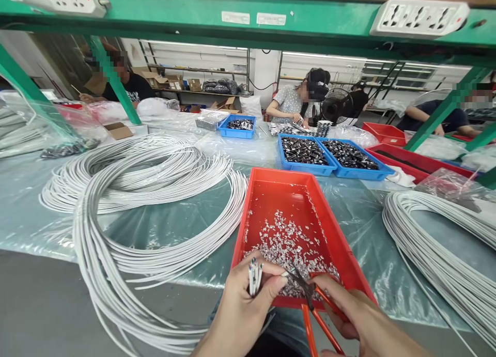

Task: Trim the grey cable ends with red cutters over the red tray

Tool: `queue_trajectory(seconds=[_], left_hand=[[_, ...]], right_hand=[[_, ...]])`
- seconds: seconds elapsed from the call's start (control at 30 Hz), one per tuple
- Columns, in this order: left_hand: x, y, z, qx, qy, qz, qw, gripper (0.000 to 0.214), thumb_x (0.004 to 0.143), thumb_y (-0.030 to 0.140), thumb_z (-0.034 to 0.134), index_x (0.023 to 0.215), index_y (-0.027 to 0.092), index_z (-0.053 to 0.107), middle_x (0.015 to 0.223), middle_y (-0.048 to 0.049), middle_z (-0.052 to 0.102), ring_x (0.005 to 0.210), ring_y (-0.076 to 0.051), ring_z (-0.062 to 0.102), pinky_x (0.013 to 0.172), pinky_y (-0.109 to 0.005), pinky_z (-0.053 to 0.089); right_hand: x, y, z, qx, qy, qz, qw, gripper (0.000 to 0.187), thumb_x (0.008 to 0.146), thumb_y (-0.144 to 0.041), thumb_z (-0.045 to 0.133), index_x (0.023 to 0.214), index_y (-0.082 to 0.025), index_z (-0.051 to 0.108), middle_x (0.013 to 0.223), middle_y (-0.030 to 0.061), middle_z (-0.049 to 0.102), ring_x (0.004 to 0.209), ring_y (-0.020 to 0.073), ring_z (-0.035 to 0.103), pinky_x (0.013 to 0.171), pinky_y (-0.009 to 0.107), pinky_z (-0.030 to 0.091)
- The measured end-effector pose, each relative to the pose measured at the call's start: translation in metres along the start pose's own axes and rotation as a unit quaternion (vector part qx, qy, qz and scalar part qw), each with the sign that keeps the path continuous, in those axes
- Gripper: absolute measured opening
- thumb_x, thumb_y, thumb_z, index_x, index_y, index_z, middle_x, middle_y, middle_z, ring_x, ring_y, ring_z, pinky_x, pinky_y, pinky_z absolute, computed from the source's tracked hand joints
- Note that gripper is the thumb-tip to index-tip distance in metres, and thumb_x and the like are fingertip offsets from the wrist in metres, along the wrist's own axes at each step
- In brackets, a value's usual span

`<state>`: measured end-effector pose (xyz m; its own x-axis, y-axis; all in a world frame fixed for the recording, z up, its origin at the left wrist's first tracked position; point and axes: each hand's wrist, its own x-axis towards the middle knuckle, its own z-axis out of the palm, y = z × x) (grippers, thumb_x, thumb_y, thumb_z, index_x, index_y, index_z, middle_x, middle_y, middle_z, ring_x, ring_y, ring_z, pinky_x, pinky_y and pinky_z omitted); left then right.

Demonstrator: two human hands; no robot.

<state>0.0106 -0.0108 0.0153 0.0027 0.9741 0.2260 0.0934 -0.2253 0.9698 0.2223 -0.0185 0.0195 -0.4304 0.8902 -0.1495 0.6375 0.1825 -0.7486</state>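
Cable ends [254, 277]: white, slim, dark-tipped, bunched in the left hand above the red tray's near end.
Left hand [244, 297]: grip grasping the bunch, thumb and forefinger pinched together toward the cutters.
Right hand [351, 308]: grip wrapped around the orange handles of the cutters [308, 290], dark blades pointing up-left.
Red tray [267, 189]: silvery scraps strewn inside, on the surface [349, 212].
Stickers [235, 17]: two, pale, on the green beam [155, 13]; print unreadable.
Black shirt [135, 91]: white lettering, not clearly legible.
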Motion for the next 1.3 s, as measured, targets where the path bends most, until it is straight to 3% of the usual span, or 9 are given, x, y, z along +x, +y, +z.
queue_trajectory(seconds=[0.07, 0.23, 0.33, 0.47, 0.73, 1.0, 1.1, 1.2, 1.3], left_hand=[[0.0, 0.0, -0.001, 0.001, -0.004, 0.006, 1.0, 0.013, 0.078, 0.024, 0.062, 0.068, 0.018, 0.068, 0.062, 0.0011, 0.051, 0.058, -0.013, 0.049, 0.056, -0.024, 0.039], [0.001, 0.0, 0.0, -0.022, 0.033, -0.03, 0.999, 0.013, 0.077, 0.026, 0.062, 0.069, 0.02, 0.069, 0.063, -0.0007, 0.059, 0.063, -0.016, 0.053, 0.063, -0.027, 0.041], [0.001, 0.0, 0.0, -0.019, 0.022, -0.056, 0.998, 0.015, 0.08, 0.027, 0.059, 0.076, 0.019, 0.07, 0.069, -0.002, 0.062, 0.067, -0.017, 0.054, 0.067, -0.027, 0.04], [0.002, 0.003, 0.0, -0.012, 0.012, -0.035, 0.999, 0.019, 0.082, 0.025, 0.057, 0.069, 0.017, 0.067, 0.066, -0.0004, 0.056, 0.062, -0.014, 0.049, 0.062, -0.024, 0.039], [0.002, 0.004, 0.004, -0.016, 0.035, -0.033, 0.999, 0.015, 0.076, 0.022, 0.062, 0.062, 0.016, 0.063, 0.061, 0.0023, 0.048, 0.056, -0.012, 0.046, 0.055, -0.022, 0.037], [0.001, 0.0, 0.005, -0.024, 0.04, -0.017, 0.999, 0.016, 0.076, 0.019, 0.063, 0.06, 0.017, 0.064, 0.061, 0.0029, 0.048, 0.056, -0.011, 0.045, 0.056, -0.022, 0.036], [0.0, -0.002, 0.004, -0.011, 0.036, 0.001, 0.999, 0.012, 0.076, 0.019, 0.064, 0.064, 0.017, 0.067, 0.061, 0.0025, 0.048, 0.057, -0.012, 0.047, 0.056, -0.022, 0.036], [0.001, -0.002, 0.004, -0.019, 0.083, -0.004, 0.996, 0.011, 0.074, 0.018, 0.064, 0.063, 0.018, 0.066, 0.059, 0.0028, 0.05, 0.057, -0.013, 0.048, 0.058, -0.022, 0.037], [0.004, -0.002, 0.006, -0.022, 0.099, -0.028, 0.994, 0.013, 0.074, 0.019, 0.064, 0.061, 0.018, 0.064, 0.057, 0.0031, 0.051, 0.054, -0.012, 0.046, 0.055, -0.022, 0.038]], right_hand=[[0.005, -0.004, -0.001, 0.051, 0.012, -0.022, 0.998, 0.061, 0.066, -0.026, 0.066, 0.125, -0.029, 0.05, 0.104, 0.0095, 0.066, 0.079, 0.027, 0.068, 0.062, 0.033, 0.059], [0.017, -0.012, -0.004, 0.186, 0.18, -0.064, 0.964, 0.047, 0.074, -0.023, 0.059, 0.117, -0.025, 0.043, 0.069, -0.0006, 0.062, 0.062, 0.0187, 0.066, 0.058, 0.026, 0.057], [0.014, -0.004, -0.001, 0.196, 0.12, -0.062, 0.971, 0.058, 0.067, -0.029, 0.064, 0.122, -0.022, 0.047, 0.095, 0.009, 0.067, 0.084, 0.0251, 0.068, 0.07, 0.03, 0.058], [0.004, 0.009, 0.007, 0.126, 0.027, -0.01, 0.992, 0.079, 0.06, -0.028, 0.073, 0.133, -0.025, 0.043, 0.127, 0.0145, 0.055, 0.109, 0.0324, 0.057, 0.087, 0.038, 0.051], [0.003, 0.009, 0.006, 0.03, 0.049, -0.009, 0.998, 0.078, 0.055, -0.021, 0.074, 0.129, -0.031, 0.049, 0.106, 0.0108, 0.067, 0.073, 0.0266, 0.068, 0.062, 0.035, 0.059], [0.01, -0.008, 0.005, 0.092, 0.034, -0.022, 0.995, 0.065, 0.058, -0.02, 0.07, 0.121, -0.03, 0.055, 0.106, 0.0076, 0.067, 0.084, 0.0261, 0.067, 0.07, 0.033, 0.057], [0.018, -0.013, 0.003, 0.146, 0.128, -0.037, 0.98, 0.052, 0.067, -0.024, 0.066, 0.117, -0.027, 0.053, 0.101, 0.0069, 0.066, 0.082, 0.0233, 0.067, 0.068, 0.031, 0.057], [0.022, -0.012, -0.004, 0.218, 0.255, -0.059, 0.94, 0.046, 0.079, -0.033, 0.058, 0.121, -0.028, 0.039, 0.091, 0.0051, 0.066, 0.069, 0.0188, 0.065, 0.061, 0.027, 0.056], [0.024, -0.007, -0.007, 0.249, 0.232, -0.058, 0.938, 0.041, 0.083, -0.038, 0.056, 0.119, -0.03, 0.039, 0.079, 0.0011, 0.064, 0.064, 0.0166, 0.063, 0.059, 0.022, 0.053]])
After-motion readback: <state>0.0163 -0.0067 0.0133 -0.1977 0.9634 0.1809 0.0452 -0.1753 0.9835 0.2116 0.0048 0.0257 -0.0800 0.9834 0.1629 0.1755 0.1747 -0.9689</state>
